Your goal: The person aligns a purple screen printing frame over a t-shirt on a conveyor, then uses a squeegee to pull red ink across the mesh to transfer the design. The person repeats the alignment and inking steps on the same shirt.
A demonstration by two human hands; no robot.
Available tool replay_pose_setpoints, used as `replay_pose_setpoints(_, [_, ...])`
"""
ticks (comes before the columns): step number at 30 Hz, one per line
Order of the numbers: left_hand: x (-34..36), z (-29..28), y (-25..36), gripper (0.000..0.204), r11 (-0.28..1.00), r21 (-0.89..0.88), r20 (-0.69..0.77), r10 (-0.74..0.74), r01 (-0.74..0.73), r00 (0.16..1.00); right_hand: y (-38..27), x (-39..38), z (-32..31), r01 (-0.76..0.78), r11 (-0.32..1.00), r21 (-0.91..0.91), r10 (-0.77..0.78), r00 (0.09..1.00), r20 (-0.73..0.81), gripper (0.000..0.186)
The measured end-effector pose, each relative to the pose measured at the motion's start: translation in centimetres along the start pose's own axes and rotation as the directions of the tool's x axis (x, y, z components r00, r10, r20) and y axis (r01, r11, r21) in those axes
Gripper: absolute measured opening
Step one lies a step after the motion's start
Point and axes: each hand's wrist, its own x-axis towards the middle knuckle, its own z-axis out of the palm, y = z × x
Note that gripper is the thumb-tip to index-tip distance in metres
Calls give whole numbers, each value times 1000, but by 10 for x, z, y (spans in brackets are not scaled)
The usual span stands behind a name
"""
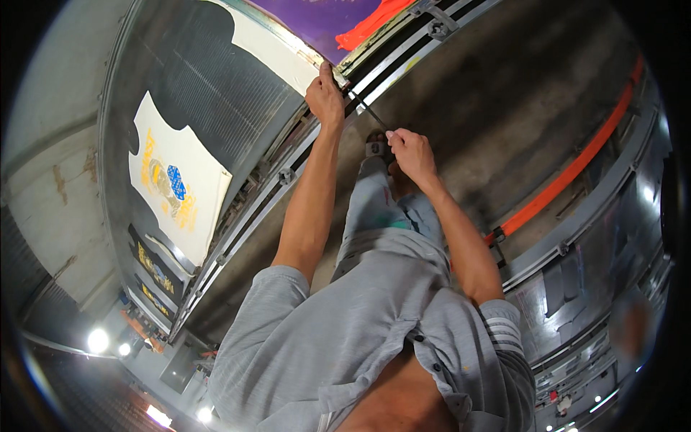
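Observation:
At the top of the view lies a screen-printing frame (376,45) with a purple mesh (317,23) and a patch of red-orange ink (373,26). My left hand (325,99) is closed at its near corner, thumb pointing up; the far fingers are hidden. Closer to me, my right hand (413,154) is closed around the end of a thin dark rod (370,109), which slants up to the frame corner beside my left hand. Where the rod's far tip meets the frame is too small to make out.
Left of my arms runs a long dark printing table (209,90) with a metal rail (248,205). White printed fabric (183,180) and dark printed pieces (155,266) lie on it. An orange bar (576,165) edges another table on the right. Concrete floor (497,108) lies between.

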Motion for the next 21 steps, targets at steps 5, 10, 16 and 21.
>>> replay_pose_setpoints(5, [2,1,-5,74,999,21,-21,27,-26,999,-4,2,-4,-3,1000,-23,3,1000,4,33])
replay_pose_setpoints(10, [-2,-3,-1,66,1000,14,4,2,-2,1000,-2,1,-2,40,993,-107,-45,998,-44,34])
replay_pose_setpoints(16, [-7,-3,4,76,997,74,-13,22,-21,1000,9,19,-18,-443,822,358,246,843,479,37])
replay_pose_setpoints(21, [-2,-1,-2,75,998,45,12,41,-42,999,4,11,-5,-97,982,165,82,992,93,29])
